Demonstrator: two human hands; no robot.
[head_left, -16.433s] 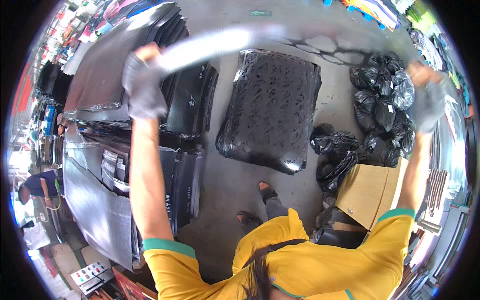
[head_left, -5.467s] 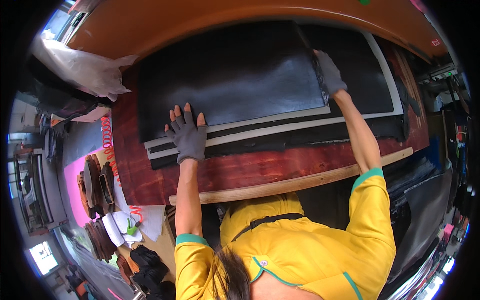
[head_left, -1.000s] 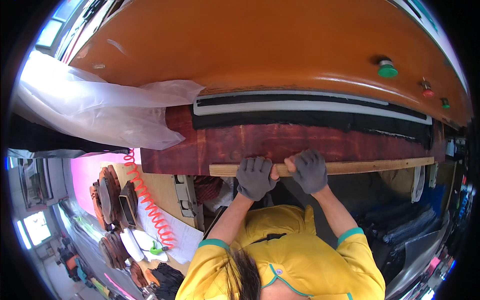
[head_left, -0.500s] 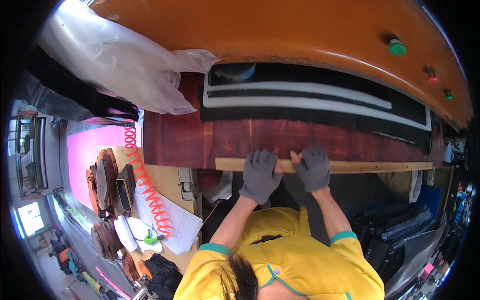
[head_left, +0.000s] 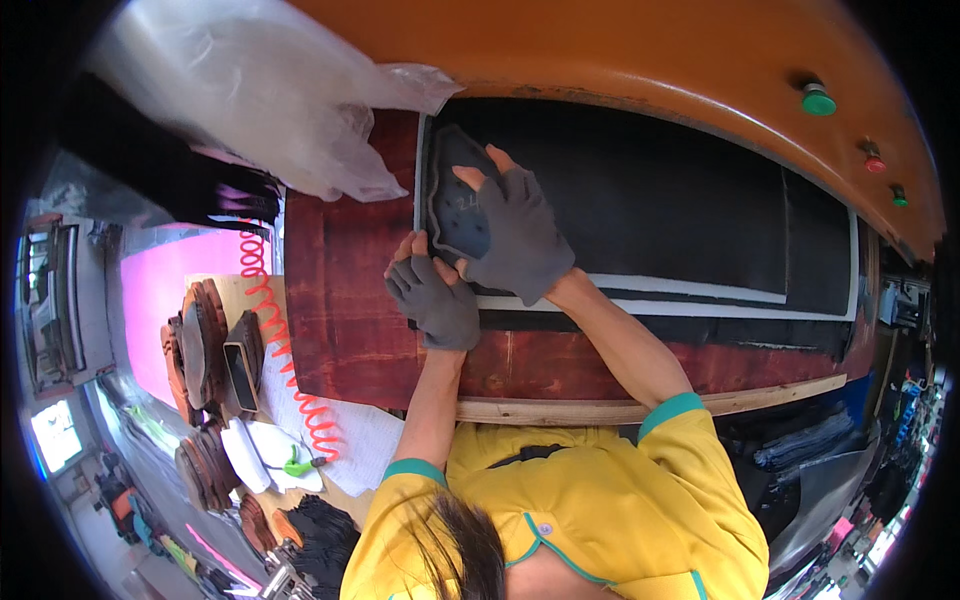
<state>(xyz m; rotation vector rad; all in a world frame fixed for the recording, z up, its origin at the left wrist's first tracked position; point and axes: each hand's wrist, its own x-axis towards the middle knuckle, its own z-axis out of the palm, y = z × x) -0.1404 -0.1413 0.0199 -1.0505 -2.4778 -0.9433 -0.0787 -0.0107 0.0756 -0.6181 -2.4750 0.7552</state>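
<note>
Head view: right hand (head_left: 520, 240) presses flat on dark cutting die (head_left: 455, 205); left hand (head_left: 435, 300) grips its lower edge.

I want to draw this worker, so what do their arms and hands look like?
Both hands wear grey fingerless gloves: the left hand and the right hand have bare fingertips poking out. The forearms are bare. The short sleeves are yellow with a teal band at the cuff, part of a yellow shirt with teal trim at the collar.
</note>
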